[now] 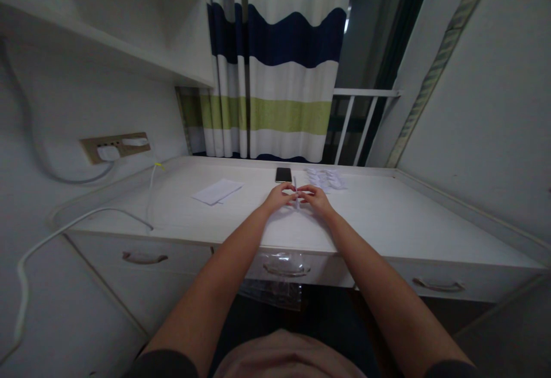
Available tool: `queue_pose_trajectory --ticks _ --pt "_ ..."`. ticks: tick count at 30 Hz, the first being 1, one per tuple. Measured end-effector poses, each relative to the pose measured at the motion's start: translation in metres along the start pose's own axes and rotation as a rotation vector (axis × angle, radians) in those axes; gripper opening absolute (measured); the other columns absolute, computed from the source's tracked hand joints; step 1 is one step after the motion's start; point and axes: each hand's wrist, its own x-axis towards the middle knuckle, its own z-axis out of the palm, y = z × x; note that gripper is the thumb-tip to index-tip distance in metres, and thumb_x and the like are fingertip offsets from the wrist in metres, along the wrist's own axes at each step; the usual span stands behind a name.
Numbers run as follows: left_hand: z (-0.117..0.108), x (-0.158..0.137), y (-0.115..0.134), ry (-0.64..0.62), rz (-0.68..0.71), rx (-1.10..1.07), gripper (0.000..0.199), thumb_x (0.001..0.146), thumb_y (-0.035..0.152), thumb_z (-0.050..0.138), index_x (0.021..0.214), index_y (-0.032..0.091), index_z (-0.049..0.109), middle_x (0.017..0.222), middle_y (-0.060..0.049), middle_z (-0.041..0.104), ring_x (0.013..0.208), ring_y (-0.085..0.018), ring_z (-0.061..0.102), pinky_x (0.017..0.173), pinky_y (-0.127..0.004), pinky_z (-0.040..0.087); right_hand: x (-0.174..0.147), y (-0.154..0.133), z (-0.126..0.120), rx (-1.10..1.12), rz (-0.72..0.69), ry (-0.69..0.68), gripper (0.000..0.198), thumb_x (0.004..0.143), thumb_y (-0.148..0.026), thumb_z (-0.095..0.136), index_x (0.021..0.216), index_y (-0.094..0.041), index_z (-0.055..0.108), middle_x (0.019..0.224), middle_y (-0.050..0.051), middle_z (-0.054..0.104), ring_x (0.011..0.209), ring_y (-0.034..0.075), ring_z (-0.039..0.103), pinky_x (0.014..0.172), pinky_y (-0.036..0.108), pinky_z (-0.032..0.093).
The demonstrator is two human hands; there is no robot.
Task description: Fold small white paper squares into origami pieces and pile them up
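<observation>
Between my two hands a small piece of white paper (296, 201) stands on edge just above the white desk. My left hand (279, 195) pinches it from the left side, fingers and thumb closed on it. From the right, my right hand (315, 198) grips the same paper, its fingertips meeting those of the left. Behind the right hand lies a group of several small folded white paper pieces (325, 179). A black phone (283, 175) rests flat just beyond the left hand. Further left is a stack of white paper sheets (218, 191).
The white desk (387, 217) has drawers with handles along its front, and a clear plastic bag (279, 286) hangs at the middle one. A white cable (99, 210) crosses the left edge. At the back hangs a striped curtain (293, 80); a wall socket (114, 147) is on the left.
</observation>
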Motion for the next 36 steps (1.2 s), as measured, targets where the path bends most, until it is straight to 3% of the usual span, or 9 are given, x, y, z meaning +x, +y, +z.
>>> queue_pose_trajectory --ticks 17,36 --pt "0.0000 0.0013 -0.0022 0.023 -0.021 0.082 0.032 0.061 0.029 0.073 0.082 0.013 0.055 0.099 -0.008 0.059 0.058 -0.007 0.060 0.047 -0.017 0.045 -0.0014 0.0000 0.0011 0.035 0.021 -0.018 0.037 0.051 -0.046 0.075 0.072 -0.018 0.063 0.074 0.004 0.065 0.065 0.016 0.063 0.060 0.031 0.054" --pt "-0.0007 0.0010 -0.0012 -0.010 -0.034 0.005 0.033 0.062 0.031 0.073 0.081 0.013 0.053 0.093 -0.005 0.059 0.059 -0.008 0.060 0.049 -0.018 0.048 0.0021 0.0080 0.0001 0.039 -0.016 -0.036 0.040 0.056 -0.049 0.071 0.077 -0.017 0.061 0.077 0.004 0.065 0.066 0.017 0.063 0.059 0.032 0.054"
